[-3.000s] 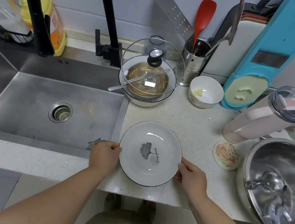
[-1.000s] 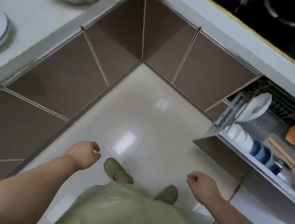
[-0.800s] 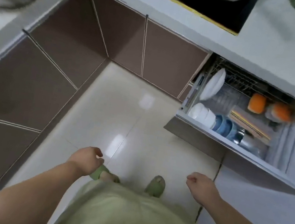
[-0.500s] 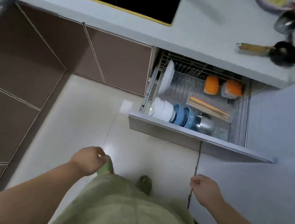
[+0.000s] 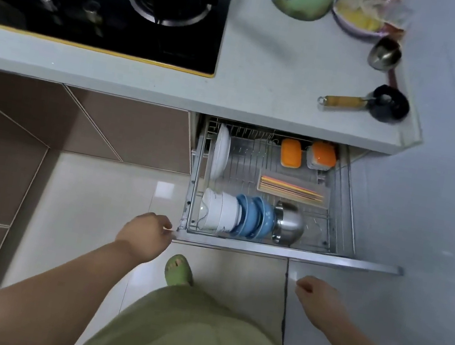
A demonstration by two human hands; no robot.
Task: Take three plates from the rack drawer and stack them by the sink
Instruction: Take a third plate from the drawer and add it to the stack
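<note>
You stand facing the rack drawer (image 5: 267, 250), which is pulled out from under the counter (image 5: 268, 67) with its wire basket in full view. The plates (image 5: 221, 153) are plain white and glossy, standing on edge in the slots at the drawer's back left corner; they overlap so closely that you cannot count them. Their faces point sideways, toward the drawer's left and right walls, and their long axis runs front to back along the left wall.

In front of them, white bowls (image 5: 218, 211), blue bowls (image 5: 255, 217) and a steel bowl (image 5: 289, 225) lie nested on their sides in a row along the front rail. A tray of chopsticks (image 5: 292, 190) sits mid-drawer (lengthwise, left to right), and two orange-lidded containers (image 5: 307, 155) rest at the back.

Your left hand (image 5: 144, 236) is at the drawer's front left corner, fingers loosely curled and touching the front edge, holding nothing. Your right hand (image 5: 316, 298) hangs below the drawer front, well apart from it, loosely curled and empty. A green slipper (image 5: 178, 271) shows on the floor between your arms.
</note>
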